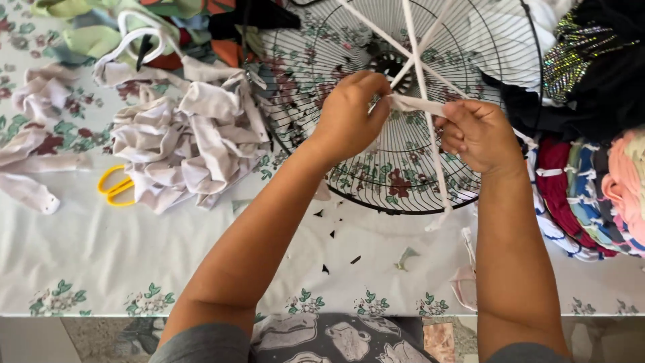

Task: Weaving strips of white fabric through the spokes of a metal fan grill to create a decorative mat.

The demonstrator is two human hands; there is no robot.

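Observation:
A round black wire fan guard lies flat on the table, with several white fabric strips stretched across it from the hub. My left hand and my right hand are both over the guard's middle. Between them they pinch one short white fabric strip, pulled taut where it crosses a long strip running toward the near rim. Both hands have their fingers closed on that strip.
A heap of white cloth strips lies left of the guard, with yellow-handled scissors beside it. Coloured fabric sits at the back left. Dark sequinned cloth and a braided coloured piece lie on the right. Small scraps dot the floral tablecloth.

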